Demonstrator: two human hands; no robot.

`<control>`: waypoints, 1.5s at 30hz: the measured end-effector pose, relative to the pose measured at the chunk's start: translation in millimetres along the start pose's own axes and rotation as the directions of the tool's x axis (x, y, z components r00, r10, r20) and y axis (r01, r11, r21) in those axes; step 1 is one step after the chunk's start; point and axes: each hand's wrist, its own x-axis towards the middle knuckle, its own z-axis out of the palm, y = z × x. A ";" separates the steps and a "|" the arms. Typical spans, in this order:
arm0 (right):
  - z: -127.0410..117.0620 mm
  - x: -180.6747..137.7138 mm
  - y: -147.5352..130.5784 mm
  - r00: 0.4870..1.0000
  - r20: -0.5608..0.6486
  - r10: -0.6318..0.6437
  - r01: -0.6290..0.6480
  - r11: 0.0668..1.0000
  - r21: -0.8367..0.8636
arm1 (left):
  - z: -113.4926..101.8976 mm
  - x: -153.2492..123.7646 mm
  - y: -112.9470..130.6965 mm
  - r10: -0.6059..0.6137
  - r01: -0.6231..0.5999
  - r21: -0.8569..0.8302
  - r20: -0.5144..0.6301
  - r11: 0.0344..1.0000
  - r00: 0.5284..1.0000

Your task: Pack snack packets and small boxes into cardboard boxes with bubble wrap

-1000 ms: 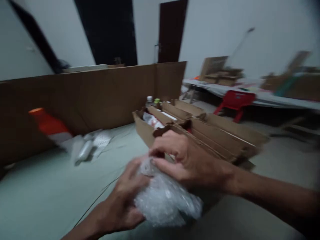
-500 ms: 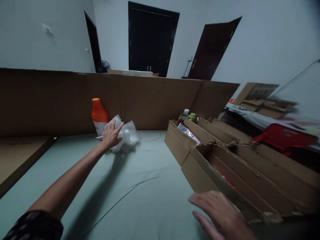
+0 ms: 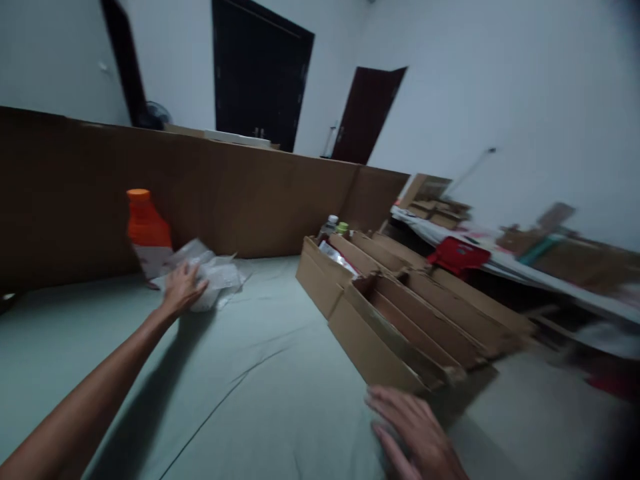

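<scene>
My left hand lies on a crumpled clear plastic bag, its thumb apart from the fingers. Just behind that hand, against the cardboard wall, stands an orange bottle with an orange cap and a pale lower part. The plastic touches or overlaps the bottle's lower side; which of the two I cannot tell. My right hand hovers low at the near side, slightly blurred, fingers apart and holding nothing. It is nearest to the front corner of a divided cardboard box.
A long cardboard wall runs along the back of the pale green table surface. In the box's far compartments are a white-capped bottle, a green cap and a silver packet. Beyond stand a red chair and a cluttered table.
The view has swung to the right, so everything sits further left. My left hand stays at the plastic bag, which looks flatter. My right hand remains near the box.
</scene>
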 end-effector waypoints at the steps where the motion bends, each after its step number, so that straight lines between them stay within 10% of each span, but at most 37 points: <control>1: -10.5 11.1 1.2 0.999 -0.043 0.009 -0.013 0.997 -0.072 | -3.5 -16.1 0.7 0.010 -0.010 -0.003 -0.027 1.000 1.000; 5: -33.7 42.9 25.3 0.980 -0.073 0.185 -0.199 0.905 -0.376 | 1.3 -106.5 -13.6 0.129 -0.142 -0.076 -0.157 0.987 0.979; 9: -30.5 49.5 56.8 0.926 0.172 0.337 -0.242 0.876 -0.418 | 14.7 -198.1 -31.7 0.169 -0.192 -0.166 -0.144 0.967 0.975; 15: -44.0 34.8 38.5 0.994 0.059 -0.092 0.093 0.996 -0.011 | -7.6 -266.9 -23.6 0.154 -0.201 -0.304 -0.171 0.931 0.973; 23: -37.6 62.9 -63.6 0.926 0.015 -0.377 0.346 0.865 0.362 | -47.5 -320.1 16.0 0.158 -0.205 -0.408 -0.147 0.890 0.977; 29: -3.9 82.1 -81.1 0.894 -0.129 -0.428 0.441 0.793 0.420 | -53.7 -345.0 7.8 -0.064 0.049 -0.527 -0.012 0.849 0.998; 33: 5.5 44.1 -57.1 0.975 -0.214 -0.055 0.151 0.873 0.464 | -48.7 -345.4 2.7 -0.183 0.201 -0.596 0.092 0.778 0.979; 38: 30.2 -38.1 -54.6 0.893 -0.168 0.417 -0.289 0.819 0.496 | -39.9 -316.0 17.2 -0.200 0.237 -0.679 0.135 0.694 0.970; 45: 78.5 -55.2 -84.2 0.979 0.115 0.169 -0.202 0.880 0.430 | -43.1 -275.3 45.7 -0.082 0.251 -0.779 0.250 0.574 0.965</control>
